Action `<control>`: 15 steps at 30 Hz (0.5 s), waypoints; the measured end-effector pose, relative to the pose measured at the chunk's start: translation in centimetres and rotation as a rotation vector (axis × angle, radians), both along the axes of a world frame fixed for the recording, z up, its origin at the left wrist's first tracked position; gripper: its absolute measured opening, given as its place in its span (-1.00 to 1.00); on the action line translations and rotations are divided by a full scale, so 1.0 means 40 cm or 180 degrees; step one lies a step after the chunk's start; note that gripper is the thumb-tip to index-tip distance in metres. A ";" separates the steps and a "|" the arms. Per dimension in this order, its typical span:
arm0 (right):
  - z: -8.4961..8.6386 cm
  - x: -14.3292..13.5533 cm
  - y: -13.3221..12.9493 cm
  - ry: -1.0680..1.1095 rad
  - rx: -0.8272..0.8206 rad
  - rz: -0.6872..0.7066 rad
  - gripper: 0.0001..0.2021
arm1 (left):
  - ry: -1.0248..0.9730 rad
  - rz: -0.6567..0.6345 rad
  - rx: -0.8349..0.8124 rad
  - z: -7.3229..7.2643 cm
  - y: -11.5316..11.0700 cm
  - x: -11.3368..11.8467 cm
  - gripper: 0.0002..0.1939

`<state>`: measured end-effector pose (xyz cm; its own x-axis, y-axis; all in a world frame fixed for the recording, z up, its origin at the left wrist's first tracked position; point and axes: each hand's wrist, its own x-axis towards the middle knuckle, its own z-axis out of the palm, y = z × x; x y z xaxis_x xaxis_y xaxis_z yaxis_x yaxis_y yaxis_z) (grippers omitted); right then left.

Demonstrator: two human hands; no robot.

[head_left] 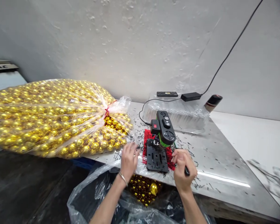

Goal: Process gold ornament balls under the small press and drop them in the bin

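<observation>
A metal-topped table (214,155) ran from the wall toward the person, strewn with dark shavings. Well to the left of both hands lay a big clear bag of gold balls (49,118), knotted with a red tie and resting partly on the tabletop. Below the hands, off the table's near edge, a second open plastic bag (100,193) held a few more gold balls (146,188).

Beyond the hands, against the wall, sat a clear plastic tray (179,116) with a black power adapter (190,96) on its far rim, its cord running up the wall.

Between the two hands stood a small green and black drill press (162,130) on a black base plate (156,158), set on a red mat (148,137).

The right hand (183,169) was closed around the press's black lever handle (186,170), just to the right of the base plate. The left hand (128,160) lay fingers down on the tabletop just left of the base plate, wearing a thin bracelet at the wrist; whether it held anything under its fingers could not be told.
</observation>
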<state>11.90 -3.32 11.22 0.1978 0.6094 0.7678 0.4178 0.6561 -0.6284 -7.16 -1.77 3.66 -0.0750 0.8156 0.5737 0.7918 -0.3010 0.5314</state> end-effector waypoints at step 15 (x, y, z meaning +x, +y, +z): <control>-0.015 0.002 0.000 -0.0072 0.0085 -0.0007 -0.70 | -0.1321 0.0095 -0.1081 0.077 0.296 -0.112 -0.82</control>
<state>11.97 -3.31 10.62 0.1814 0.5882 0.7881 0.4333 0.6716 -0.6010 -11.65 10.08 6.75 -0.2653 0.9442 0.1951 0.5000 -0.0383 0.8652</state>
